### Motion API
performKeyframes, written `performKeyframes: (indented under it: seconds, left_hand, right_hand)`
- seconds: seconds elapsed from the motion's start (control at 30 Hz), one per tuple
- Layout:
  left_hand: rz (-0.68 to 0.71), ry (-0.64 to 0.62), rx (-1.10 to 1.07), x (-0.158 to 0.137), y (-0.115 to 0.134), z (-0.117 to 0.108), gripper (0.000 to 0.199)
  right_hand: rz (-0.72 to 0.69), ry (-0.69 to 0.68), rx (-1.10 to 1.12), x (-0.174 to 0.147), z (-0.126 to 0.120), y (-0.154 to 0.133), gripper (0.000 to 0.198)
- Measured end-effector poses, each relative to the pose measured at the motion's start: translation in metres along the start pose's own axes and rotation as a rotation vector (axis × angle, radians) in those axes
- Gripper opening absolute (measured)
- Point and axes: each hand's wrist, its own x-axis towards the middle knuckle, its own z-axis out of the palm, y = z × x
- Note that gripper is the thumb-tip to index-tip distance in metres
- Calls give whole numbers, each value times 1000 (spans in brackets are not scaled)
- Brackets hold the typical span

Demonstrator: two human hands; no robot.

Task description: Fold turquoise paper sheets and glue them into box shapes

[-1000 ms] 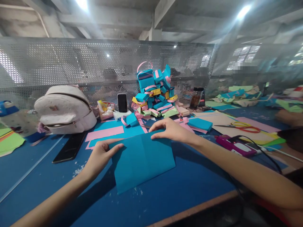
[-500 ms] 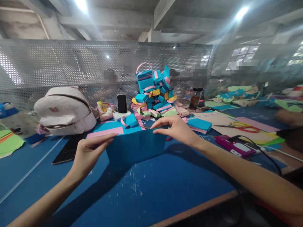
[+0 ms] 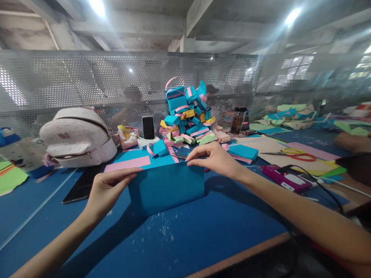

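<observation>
A sheet of blue paper [image 3: 168, 187] stands upright above the blue table [image 3: 179, 247], held along its top edge. My left hand [image 3: 111, 187] pinches its upper left corner between thumb and fingers. At the upper right corner, my right hand [image 3: 211, 158] grips it in the same kind of pinch. Behind the sheet lie a pink paper strip [image 3: 129, 164] and a small blue paper box [image 3: 159, 148] with a pink loop. A tall pile of folded paper boxes [image 3: 188, 116] in blue, pink, yellow and green rises farther back.
To the left are a white backpack [image 3: 78, 139], a black phone [image 3: 82, 189] and a bottle [image 3: 23, 154]. On the right lie scissors [image 3: 292, 153], a purple power strip [image 3: 286, 179] with cables, and coloured paper sheets. A perforated metal screen [image 3: 110, 85] stands behind.
The blue sheet's lower edge has swung nearer to me, so more of its face shows. Both hands keep their pinch at the corners, and the left has shifted slightly down and left.
</observation>
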Motion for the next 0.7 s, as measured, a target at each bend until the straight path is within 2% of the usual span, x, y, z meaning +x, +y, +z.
performKeyframes:
  seconds: [0.1, 0.23, 0.33, 0.4, 0.57, 0.7]
  left_hand:
    - [-109, -85, -10, -4, 4, 5, 33]
    - [-222, -386, -12, -18, 5, 21, 49]
    - [-153, -520, 52, -32, 5, 35, 51]
    - [-64, -583, 129, -40, 6, 43, 45]
    - [37, -719, 184, -49, 15, 50, 33]
    - [93, -838, 178, -51, 23, 49, 28]
  right_hand:
    - [-25, -97, -22, 11, -9, 5, 14]
    - [-70, -304, -181, 37, -15, 23, 12]
    - [-139, -436, -403, 57, -3, 43, 12]
    - [-146, -490, -468, 66, 12, 54, 10]
    - [-186, -611, -533, 76, 50, 66, 9]
    - [-255, -631, -558, 76, 70, 64, 10]
